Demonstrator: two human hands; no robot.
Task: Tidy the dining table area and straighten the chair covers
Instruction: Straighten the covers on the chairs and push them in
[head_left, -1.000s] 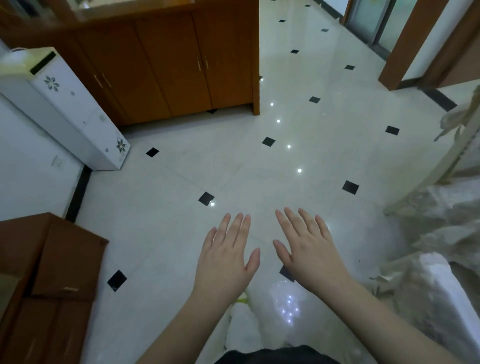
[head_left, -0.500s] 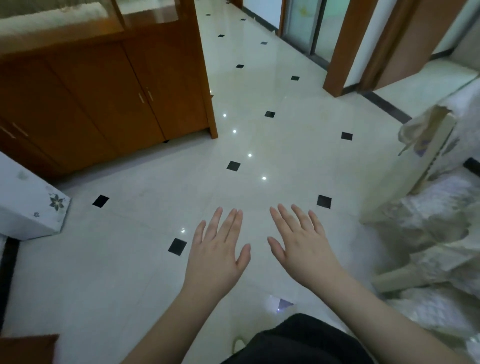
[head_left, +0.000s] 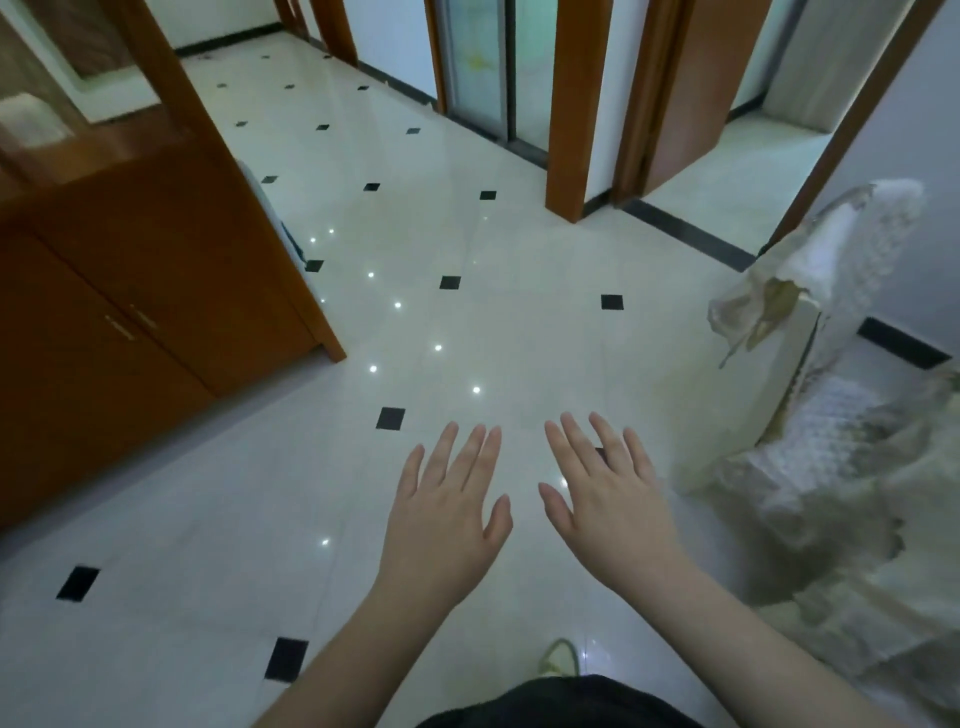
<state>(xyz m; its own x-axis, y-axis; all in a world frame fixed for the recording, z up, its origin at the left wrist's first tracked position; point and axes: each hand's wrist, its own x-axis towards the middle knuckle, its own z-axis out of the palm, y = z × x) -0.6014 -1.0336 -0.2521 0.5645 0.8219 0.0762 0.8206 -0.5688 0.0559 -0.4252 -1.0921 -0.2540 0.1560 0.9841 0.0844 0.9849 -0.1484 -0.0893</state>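
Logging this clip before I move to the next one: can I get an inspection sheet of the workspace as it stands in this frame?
Surface: glossy white tiled floor with small black diamond insets; no dining table in view.
Job's things: chair at right, its white lacy chair cover rumpled and hanging unevenly.
Clutter: more crumpled white fabric heaped at lower right.
Grippers: left hand and right hand held out flat, fingers straight, holding nothing, touching nothing.
Cables: nothing seen.
Surroundings: wooden cabinet at left, glass sliding door and wooden door frames beyond; a shoe by the person's feet.
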